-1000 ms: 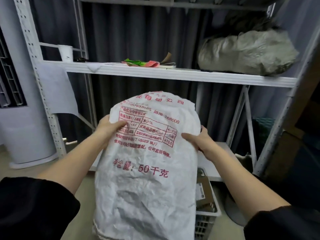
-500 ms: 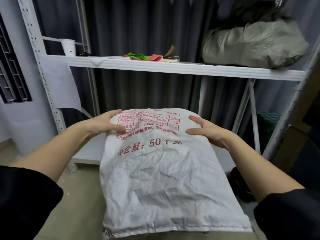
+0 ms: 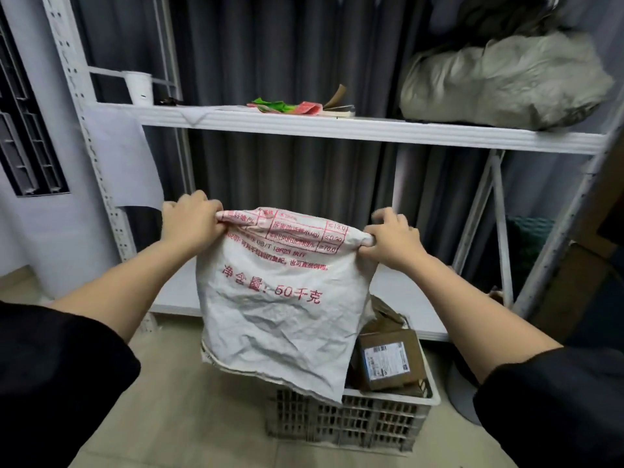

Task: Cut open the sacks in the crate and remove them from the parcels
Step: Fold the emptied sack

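Observation:
A white woven sack (image 3: 280,319) with red printed characters hangs in the air above a white plastic crate (image 3: 354,423) on the floor. My left hand (image 3: 189,224) is clenched on the sack's top left corner. My right hand (image 3: 391,238) is clenched on its top right corner. The sack looks limp and flat, and its lower edge droops over the crate's left part. Brown cardboard parcels (image 3: 388,359) with white labels lie in the crate's right half; the sack hides the left half.
A white metal rack (image 3: 337,130) stands behind, its upper shelf holding a paper cup (image 3: 139,87), coloured papers (image 3: 297,108) and a grey bundle (image 3: 503,82). A low shelf (image 3: 175,292) runs behind the crate. Dark curtains hang at the back. The floor is beige.
Both hands went from lying flat on the sack's face to gripping its top corners. The sack has lifted, showing the crate and parcels below.

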The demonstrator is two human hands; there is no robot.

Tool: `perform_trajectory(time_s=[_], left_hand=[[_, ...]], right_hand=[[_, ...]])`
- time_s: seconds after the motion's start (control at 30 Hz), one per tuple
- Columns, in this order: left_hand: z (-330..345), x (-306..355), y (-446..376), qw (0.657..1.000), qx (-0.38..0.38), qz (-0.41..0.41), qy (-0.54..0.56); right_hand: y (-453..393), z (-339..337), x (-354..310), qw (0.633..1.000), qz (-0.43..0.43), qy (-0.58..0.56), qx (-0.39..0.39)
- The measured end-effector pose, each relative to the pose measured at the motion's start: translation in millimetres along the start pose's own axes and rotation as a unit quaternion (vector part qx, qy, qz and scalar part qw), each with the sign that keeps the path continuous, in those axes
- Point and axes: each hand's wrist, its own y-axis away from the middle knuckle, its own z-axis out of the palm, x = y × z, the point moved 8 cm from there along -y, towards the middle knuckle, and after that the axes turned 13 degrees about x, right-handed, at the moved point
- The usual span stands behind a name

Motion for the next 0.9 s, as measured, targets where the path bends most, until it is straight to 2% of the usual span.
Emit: perform_trajectory(time_s=[0.1, 0.2, 0.27, 0.37, 0.43, 0.47, 0.57, 0.6, 0.63, 0.67, 0.7, 0.73, 0.77, 0.83, 0.87, 0.9], left_hand=[[-1, -20, -4, 0.99, 0.028, -0.109, 0.081], [-9, -24, 3, 0.964, 0.079, -0.183, 0.174], [-12, -6, 11, 0.964, 0.086, -0.148, 0.206], [-8, 29, 33, 0.983, 0.062, 0.017, 0.17], [1, 28, 47, 0.988, 0.054, 0.072, 0.124], [6, 18, 50, 0.991, 0.047, 0.058, 0.115], [26, -24, 58, 0.992, -0.008, -0.078, 0.103], [39, -39, 63, 0.974, -0.046, -0.162, 0.153], [53, -54, 71, 0.929, -0.095, -0.269, 0.235], [65, -61, 79, 0.855, -0.145, -0.371, 0.333], [73, -60, 86, 0.764, -0.191, -0.445, 0.427], [77, -55, 94, 0.677, -0.248, -0.483, 0.497], [76, -49, 100, 0.619, -0.289, -0.486, 0.545], [75, -43, 108, 0.562, -0.288, -0.475, 0.613], [76, -40, 113, 0.555, -0.278, -0.479, 0.621], [81, -42, 115, 0.598, -0.267, -0.48, 0.583]], right_hand=[[-1, -1, -11, 0.998, -0.03, -0.028, 0.038], [4, 4, -9, 0.994, 0.04, -0.079, 0.063], [7, 4, -8, 0.983, 0.084, -0.13, 0.097], [5, 9, -12, 0.963, 0.139, -0.212, 0.097], [1, 17, -13, 0.937, 0.176, -0.29, 0.088], [-1, 19, -12, 0.917, 0.197, -0.335, 0.091], [-5, 24, -18, 0.828, 0.261, -0.488, 0.086], [-7, 26, -23, 0.801, 0.273, -0.527, 0.079], [-8, 28, -31, 0.78, 0.281, -0.555, 0.069], [-10, 30, -42, 0.762, 0.287, -0.577, 0.058], [-10, 33, -52, 0.74, 0.294, -0.603, 0.046], [-10, 40, -64, 0.714, 0.303, -0.63, 0.029], [-10, 48, -77, 0.683, 0.312, -0.66, 0.01], [-9, 63, -108, 0.604, 0.323, -0.727, -0.032], [-8, 68, -123, 0.565, 0.323, -0.758, -0.054], [-7, 72, -139, 0.532, 0.32, -0.78, -0.072]])
